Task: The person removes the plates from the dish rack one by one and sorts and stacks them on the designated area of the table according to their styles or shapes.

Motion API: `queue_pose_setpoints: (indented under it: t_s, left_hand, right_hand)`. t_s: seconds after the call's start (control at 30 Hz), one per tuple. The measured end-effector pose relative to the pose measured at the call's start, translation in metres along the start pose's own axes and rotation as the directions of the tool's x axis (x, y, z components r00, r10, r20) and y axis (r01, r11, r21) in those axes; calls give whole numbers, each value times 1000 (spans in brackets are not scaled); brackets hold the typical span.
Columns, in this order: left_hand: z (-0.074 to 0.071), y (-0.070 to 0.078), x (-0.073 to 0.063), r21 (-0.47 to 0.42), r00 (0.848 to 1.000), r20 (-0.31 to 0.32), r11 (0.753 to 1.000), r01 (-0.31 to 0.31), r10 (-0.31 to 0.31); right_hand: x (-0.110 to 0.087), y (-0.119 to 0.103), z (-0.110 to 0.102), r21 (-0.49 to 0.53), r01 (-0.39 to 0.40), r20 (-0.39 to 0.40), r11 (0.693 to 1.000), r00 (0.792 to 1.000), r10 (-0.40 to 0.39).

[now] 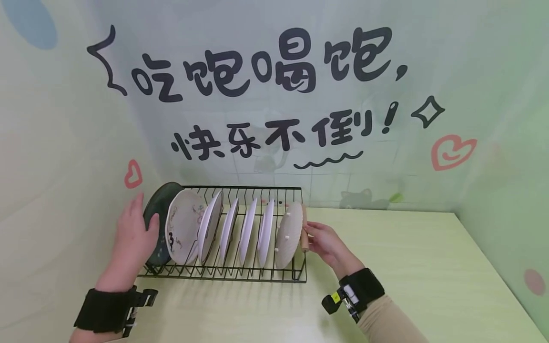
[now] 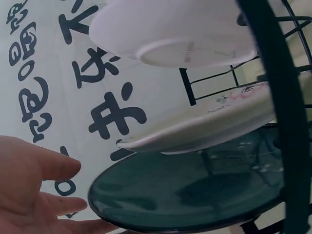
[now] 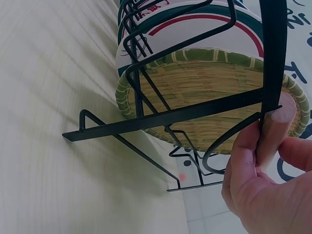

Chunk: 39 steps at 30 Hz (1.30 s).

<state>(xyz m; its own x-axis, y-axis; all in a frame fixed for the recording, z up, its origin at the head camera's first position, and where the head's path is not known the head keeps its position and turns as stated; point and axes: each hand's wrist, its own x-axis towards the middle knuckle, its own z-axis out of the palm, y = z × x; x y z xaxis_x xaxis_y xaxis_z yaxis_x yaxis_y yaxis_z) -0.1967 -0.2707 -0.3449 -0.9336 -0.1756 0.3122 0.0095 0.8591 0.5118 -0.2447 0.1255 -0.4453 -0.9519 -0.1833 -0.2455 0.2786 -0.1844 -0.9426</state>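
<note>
A black wire dish rack (image 3: pixel 165 117) stands on the table with several plates upright in it. My right hand (image 1: pixel 328 243) pinches the wooden handle (image 3: pixel 277 126) at the rack's right end between thumb and fingers. Just inside that end leans a round woven bamboo tray (image 3: pixel 204 87). At the other end, my left hand (image 1: pixel 135 233) is beside a dark green plate (image 2: pixel 195 190), fingers extended and thumb spread, fingertips right at its rim. A floral plate (image 1: pixel 182 228) leans next to the green one. Several white plates (image 1: pixel 210 228) fill the middle slots.
A pale wooden table (image 1: pixel 386 267) extends to the right and in front of the rack. Behind it hangs a printed backdrop (image 1: pixel 266 109) with large black characters, close to the rack's back. Another light wall (image 1: pixel 55 190) rises close to the left hand.
</note>
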Motion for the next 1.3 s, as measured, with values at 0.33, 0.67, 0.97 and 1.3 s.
queue_pose_setpoints:
  t_s: [0.33, 0.67, 0.97, 1.3]
  left_hand:
    - [4, -18, 4, -9, 983, 171, 998, 64, -62]
    - [6, -39, 2, 32, 956, 272, 994, 109, -114]
    - [8, -45, 3, 45, 959, 253, 992, 118, -126]
    - [14, -42, 0, 66, 983, 146, 993, 102, -111]
  right_hand:
    - [1, 1, 1, -13, 4, -35, 1000, 999, -5]
    - [2, 1, 1, -14, 13, -19, 1000, 1000, -13]
    - [2, 4, 1, -10, 20, -21, 1000, 1000, -20]
    - [0, 3, 1, -12, 24, -13, 1000, 1000, -25]
